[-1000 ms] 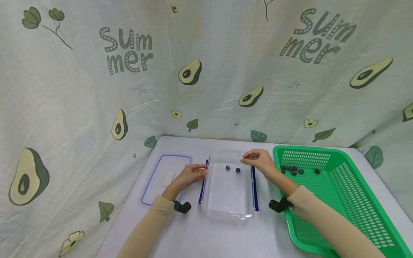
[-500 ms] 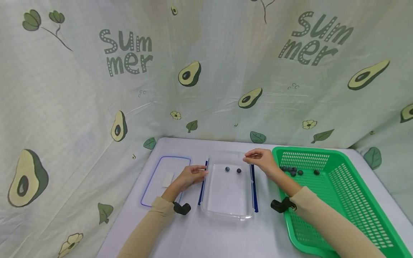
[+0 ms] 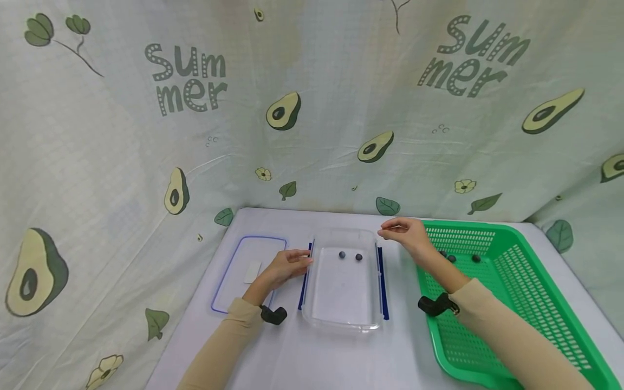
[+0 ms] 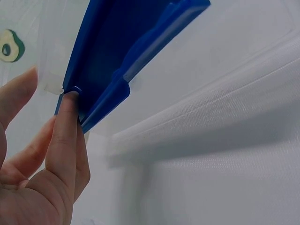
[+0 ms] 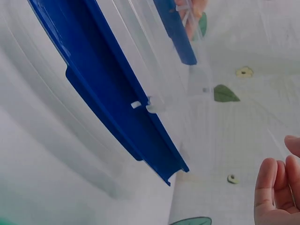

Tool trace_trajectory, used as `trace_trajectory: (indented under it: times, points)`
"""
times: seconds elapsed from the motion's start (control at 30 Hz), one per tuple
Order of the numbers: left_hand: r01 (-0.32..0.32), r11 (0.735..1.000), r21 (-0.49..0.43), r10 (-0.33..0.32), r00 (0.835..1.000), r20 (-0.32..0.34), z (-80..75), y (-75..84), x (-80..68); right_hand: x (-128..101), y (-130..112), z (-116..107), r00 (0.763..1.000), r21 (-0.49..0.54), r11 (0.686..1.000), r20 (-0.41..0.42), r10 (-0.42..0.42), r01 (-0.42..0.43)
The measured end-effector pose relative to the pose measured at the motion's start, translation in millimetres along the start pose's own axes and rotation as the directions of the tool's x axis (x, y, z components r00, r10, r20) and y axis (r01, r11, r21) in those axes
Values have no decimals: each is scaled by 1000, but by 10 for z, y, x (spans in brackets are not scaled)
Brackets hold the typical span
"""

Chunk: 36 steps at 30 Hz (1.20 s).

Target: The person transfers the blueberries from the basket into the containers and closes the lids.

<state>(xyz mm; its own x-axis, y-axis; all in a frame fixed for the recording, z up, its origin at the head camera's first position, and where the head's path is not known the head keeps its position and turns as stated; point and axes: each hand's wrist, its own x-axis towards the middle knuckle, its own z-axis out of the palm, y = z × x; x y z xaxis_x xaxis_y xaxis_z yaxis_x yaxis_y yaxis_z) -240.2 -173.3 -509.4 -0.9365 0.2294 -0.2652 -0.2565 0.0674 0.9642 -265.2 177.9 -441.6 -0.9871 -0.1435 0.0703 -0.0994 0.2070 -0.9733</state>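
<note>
Our left hand (image 3: pixel 287 266) rests with straight fingers against the blue clip (image 4: pixel 119 56) on the left side of the clear container (image 3: pixel 344 319), one fingertip (image 4: pixel 70 101) touching the clip's edge, gripping nothing. Our right hand (image 3: pixel 407 234) hovers past the container's far right corner with fingers drawn together as in a pinch, though we see nothing between them; whether it holds anything we cannot tell.

Two dark berries (image 3: pixel 350 255) lie side by side on the container floor near its far end. More berries (image 3: pixel 463 258) sit in the green basket (image 3: pixel 517 292) just beside the container on the right, partly hidden by our right wrist.

To do this well, we judge that the left hand should brace the container lightly without flipping the clip, while the right takes one berry at a time with a soft pinch, since they look small and likely to roll.

A lid with a blue rim (image 3: pixel 246 271) lies flat on the table (image 3: pixel 341 357) to the left, well clear. Between basket and container stand the basket's raised wall and the right-side blue clip (image 5: pixel 117 103); the hand should lift over both.
</note>
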Motion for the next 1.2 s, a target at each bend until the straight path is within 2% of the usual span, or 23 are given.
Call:
trace_trajectory:
  times: [0.2, 0.57, 1.07, 1.2]
  points:
    - [2, 1000, 10, -2, 1000, -6, 0, 0, 9, -7, -11, -114, 1000, 36, 999, -12, -11, 12]
    - [3, 1000, 13, -3, 1000, -15, 1, -1, 2, -47, -18, -341, 999, 3, 1000, -41, -5, 5]
    - [9, 1000, 3, -9, 1000, -23, 35, 1, 31, -114, 223, -707, 992, 58, 998, -119, -29, 36]
    - [8, 1000, -1, -8, 1000, -16, 28, -9, 46, -154, 296, -793, 990, 26, 999, -136, -27, 31]
